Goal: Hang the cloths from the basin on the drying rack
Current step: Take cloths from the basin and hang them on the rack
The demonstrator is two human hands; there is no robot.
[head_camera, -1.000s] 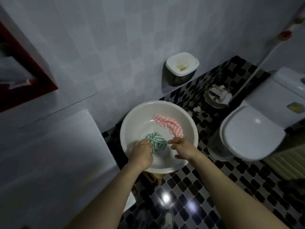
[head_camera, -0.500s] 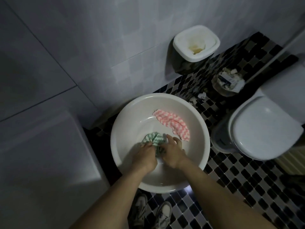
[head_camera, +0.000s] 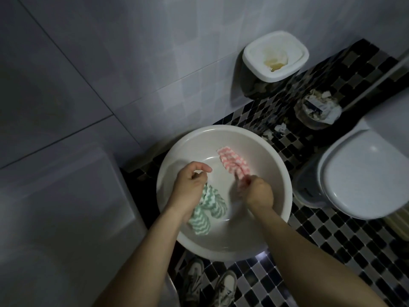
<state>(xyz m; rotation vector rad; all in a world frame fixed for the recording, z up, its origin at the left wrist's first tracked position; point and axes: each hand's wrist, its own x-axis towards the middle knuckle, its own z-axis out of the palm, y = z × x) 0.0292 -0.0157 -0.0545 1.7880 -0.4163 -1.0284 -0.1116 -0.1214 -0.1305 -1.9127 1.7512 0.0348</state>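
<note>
A round white basin point(head_camera: 261, 247) stands on the checkered floor below me. My left hand point(head_camera: 190, 187) is over its left half and grips a green-and-white zigzag cloth point(head_camera: 208, 209), which hangs down from under the palm. My right hand point(head_camera: 256, 193) is over the right half and pinches the near end of a pink-and-white zigzag cloth point(head_camera: 232, 161); the cloth's far end lies against the basin's back wall. The drying rack is out of view.
A white toilet point(head_camera: 363, 182) with its lid down stands right of the basin. A white bin point(head_camera: 275, 56) hangs on the tiled wall; a small full waste basket point(head_camera: 317, 111) sits below it. A white sink edge point(head_camera: 88, 196) is at left. My shoes point(head_camera: 208, 284) are below.
Both hands were together on the green cloth; now they have parted. The left hand has lifted the green cloth, and the right hand has moved right and taken the pink cloth's end.
</note>
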